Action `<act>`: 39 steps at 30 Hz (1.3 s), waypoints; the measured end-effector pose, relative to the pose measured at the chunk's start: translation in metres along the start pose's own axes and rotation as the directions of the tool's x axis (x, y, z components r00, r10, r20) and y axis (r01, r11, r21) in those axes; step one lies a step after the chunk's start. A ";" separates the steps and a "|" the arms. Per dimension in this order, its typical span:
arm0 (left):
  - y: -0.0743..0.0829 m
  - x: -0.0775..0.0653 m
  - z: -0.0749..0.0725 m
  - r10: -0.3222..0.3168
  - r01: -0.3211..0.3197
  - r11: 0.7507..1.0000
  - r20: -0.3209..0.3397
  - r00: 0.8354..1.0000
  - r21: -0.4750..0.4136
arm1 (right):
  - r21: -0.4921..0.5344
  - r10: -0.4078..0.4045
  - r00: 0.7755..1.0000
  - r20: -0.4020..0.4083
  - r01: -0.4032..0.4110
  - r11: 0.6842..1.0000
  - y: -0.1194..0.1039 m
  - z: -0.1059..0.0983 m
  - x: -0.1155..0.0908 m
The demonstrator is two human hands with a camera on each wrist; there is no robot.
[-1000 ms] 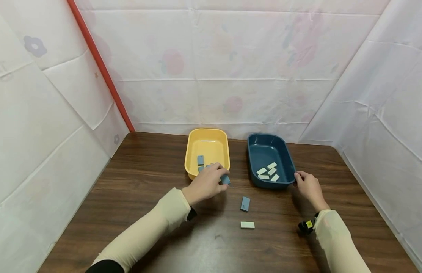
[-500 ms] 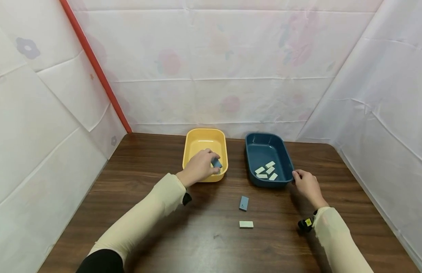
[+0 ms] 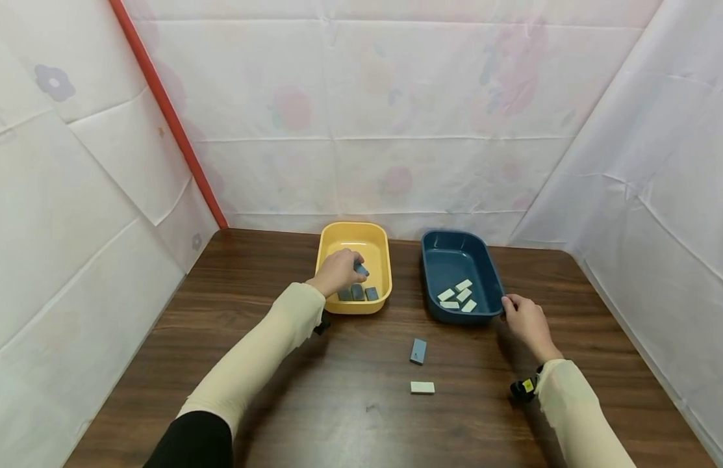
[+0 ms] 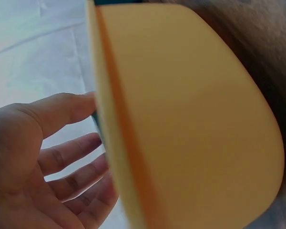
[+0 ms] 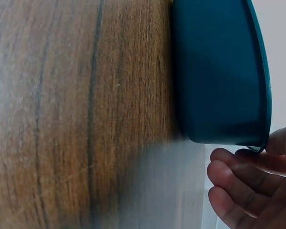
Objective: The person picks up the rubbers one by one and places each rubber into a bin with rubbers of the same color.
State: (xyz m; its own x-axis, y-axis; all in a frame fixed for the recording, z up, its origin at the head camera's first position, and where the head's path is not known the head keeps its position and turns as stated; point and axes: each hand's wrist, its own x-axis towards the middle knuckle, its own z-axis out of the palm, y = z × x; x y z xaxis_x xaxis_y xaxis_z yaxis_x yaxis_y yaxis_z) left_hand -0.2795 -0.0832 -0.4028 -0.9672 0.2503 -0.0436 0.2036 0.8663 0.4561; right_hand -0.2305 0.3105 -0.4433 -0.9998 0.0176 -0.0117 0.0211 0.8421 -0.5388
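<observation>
Over the yellow tray (image 3: 373, 250), my left hand (image 3: 336, 270) holds a small blue-grey rectangular block (image 3: 361, 269) between thumb and fingers. Below it, several similar blue-grey blocks (image 3: 358, 292) lie at the tray's near end. The left wrist view shows the outside wall of the yellow tray (image 4: 190, 105), which hides most of the held block behind its rim. My right hand (image 3: 527, 323) pinches the near right corner of the dark blue tray's rim (image 3: 455, 260); in the right wrist view its thumb and index finger meet at that rim, the other fingers curling below.
Several pale green-white blocks (image 3: 446, 294) lie in the dark blue tray's near half. On the brown wooden table (image 3: 361, 364), one blue-grey block (image 3: 418, 351) and one pale block (image 3: 422, 388) lie in front of the trays. White printed sheeting (image 3: 361, 117) encloses the back and sides.
My left hand has moved from the yellow tray's near right edge to over its inside, carrying the blue-grey block farther in. My right hand has stayed at the dark blue tray's corner.
</observation>
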 end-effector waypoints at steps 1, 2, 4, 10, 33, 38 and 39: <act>-0.001 0.003 0.001 -0.002 0.002 1.000 0.008 1.000 -0.008 | -0.001 0.000 1.000 -0.001 0.000 1.000 0.000 0.000 0.000; -0.003 0.005 0.003 -0.007 0.007 1.000 0.015 1.000 -0.014 | -0.001 0.001 1.000 0.000 -0.001 1.000 0.001 0.000 -0.001; -0.005 0.010 0.006 -0.019 0.020 0.999 0.034 0.999 -0.031 | -0.002 0.001 1.000 -0.001 -0.001 1.000 0.001 -0.001 -0.002; -0.013 0.021 0.020 -0.046 0.050 0.997 0.062 0.997 -0.058 | -0.003 0.007 1.000 -0.010 -0.007 1.000 0.002 -0.001 -0.003; -0.017 0.031 0.034 -0.060 0.060 0.998 -0.007 0.998 -0.012 | 0.034 0.011 1.000 -0.009 -0.011 0.999 0.002 -0.005 -0.007; -0.020 0.032 0.036 -0.043 0.043 0.999 -0.014 0.999 0.015 | 0.034 0.022 1.000 -0.010 -0.022 0.999 0.002 -0.003 -0.006; -0.020 0.032 0.036 -0.036 0.036 0.999 -0.014 0.999 0.023 | 0.036 0.024 1.000 -0.010 -0.024 0.999 0.002 -0.002 -0.006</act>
State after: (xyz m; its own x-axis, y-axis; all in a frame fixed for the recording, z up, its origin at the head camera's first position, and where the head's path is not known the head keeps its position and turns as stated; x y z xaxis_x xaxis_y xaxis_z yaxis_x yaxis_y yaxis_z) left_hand -0.3086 -0.0771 -0.4452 -0.9759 0.2128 -0.0478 0.1716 0.8845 0.4338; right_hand -0.2245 0.3134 -0.4428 -0.9989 0.0436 -0.0160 0.0449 0.8214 -0.5686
